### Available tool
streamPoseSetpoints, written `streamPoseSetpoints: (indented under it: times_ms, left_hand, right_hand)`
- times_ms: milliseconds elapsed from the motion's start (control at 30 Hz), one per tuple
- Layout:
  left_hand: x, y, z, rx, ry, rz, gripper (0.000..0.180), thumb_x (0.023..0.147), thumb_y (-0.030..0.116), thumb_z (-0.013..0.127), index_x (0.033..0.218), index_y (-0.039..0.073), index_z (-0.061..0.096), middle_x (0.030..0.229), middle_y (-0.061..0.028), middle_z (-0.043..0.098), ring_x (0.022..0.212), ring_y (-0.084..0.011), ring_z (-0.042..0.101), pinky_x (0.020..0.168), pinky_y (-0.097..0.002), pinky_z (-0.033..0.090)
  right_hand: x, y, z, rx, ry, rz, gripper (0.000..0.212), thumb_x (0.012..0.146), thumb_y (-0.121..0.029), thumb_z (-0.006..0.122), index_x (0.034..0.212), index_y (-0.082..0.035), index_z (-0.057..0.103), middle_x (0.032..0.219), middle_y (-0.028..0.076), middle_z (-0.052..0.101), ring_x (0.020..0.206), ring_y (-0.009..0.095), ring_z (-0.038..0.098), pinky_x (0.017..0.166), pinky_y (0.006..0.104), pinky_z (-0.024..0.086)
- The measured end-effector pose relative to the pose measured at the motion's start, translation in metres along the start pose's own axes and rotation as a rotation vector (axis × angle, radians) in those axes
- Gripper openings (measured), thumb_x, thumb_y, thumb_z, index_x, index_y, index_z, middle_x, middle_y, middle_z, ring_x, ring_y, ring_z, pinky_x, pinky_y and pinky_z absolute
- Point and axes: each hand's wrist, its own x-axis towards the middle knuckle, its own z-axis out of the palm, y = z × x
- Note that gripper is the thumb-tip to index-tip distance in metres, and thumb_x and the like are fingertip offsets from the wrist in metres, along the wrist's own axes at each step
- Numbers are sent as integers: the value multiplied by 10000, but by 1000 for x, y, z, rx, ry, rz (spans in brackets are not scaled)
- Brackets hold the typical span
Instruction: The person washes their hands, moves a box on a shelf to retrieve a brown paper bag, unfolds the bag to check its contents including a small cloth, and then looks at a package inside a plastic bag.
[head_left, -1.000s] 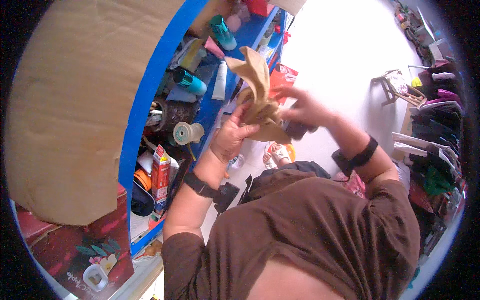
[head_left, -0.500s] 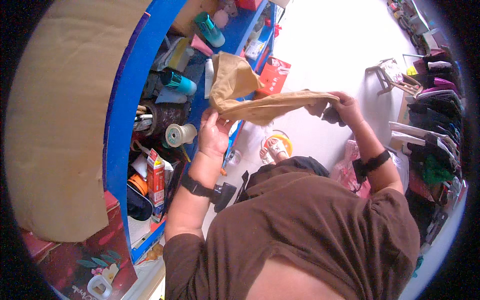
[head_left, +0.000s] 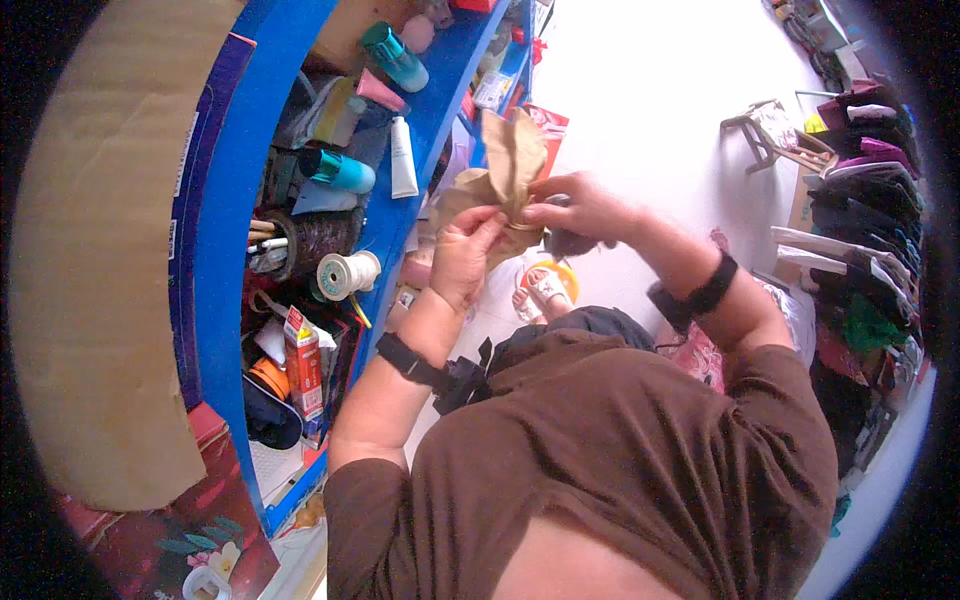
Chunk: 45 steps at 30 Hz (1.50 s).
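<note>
Cloth (head_left: pixel 513 158) between fingers (head_left: pixel 488 226). Shelf (head_left: pixel 448 82) to their left, tube (head_left: pixel 402 160) on it. Chair (head_left: pixel 775 124) to their right, garments (head_left: pixel 868 235) beyond.

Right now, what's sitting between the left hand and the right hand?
In the head view, a tan cloth lies between them, bunched up and pinched by both the left hand and the right hand.

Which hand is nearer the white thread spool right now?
Left. The left hand is to the right of the white thread spool, apart from it, pinching tan fabric; the right hand is farther right, past the left hand, also pinching the fabric.
</note>
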Motion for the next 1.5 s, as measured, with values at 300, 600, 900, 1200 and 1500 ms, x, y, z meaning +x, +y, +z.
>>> streamPoseSetpoints:
  times_ms: [300,600,900,1200,1500]
  left_hand:
    - [-1,-7,-60,-187,259,43,92,816,93,434,903,67,422,852,-80,514,780,-204,522,702,-350,452]
    - [-3,3,-122,-98,563,93,111,820,121,412,919,70,411,908,-71,489,815,-178,495,681,-343,446]
    - [-5,2,-118,-43,507,108,121,804,99,410,917,82,450,846,-38,514,716,-129,490,632,-263,419]
    - [-12,-22,-120,334,423,64,282,770,107,513,1026,87,399,958,-41,479,845,-133,462,691,-276,393]
    - [-49,-23,-121,171,383,-133,103,783,136,529,790,35,545,577,22,481,475,-46,429,438,-170,365]
  right_hand:
    - [34,154,-33,673,350,183,218,763,-148,508,904,15,546,756,77,572,613,135,537,574,269,459]
    - [-25,280,-162,541,868,387,294,728,-203,506,950,-14,547,760,66,561,626,145,504,562,283,420]
    - [-62,333,-230,261,1006,386,330,773,-257,511,999,-16,499,806,81,558,662,163,540,575,282,445]
    - [-51,184,-192,-64,908,299,387,757,-298,535,1020,-14,522,762,75,577,646,116,531,585,241,422]
    - [3,189,-122,-247,682,261,310,758,-363,503,922,-107,562,651,45,528,467,144,501,289,300,398]
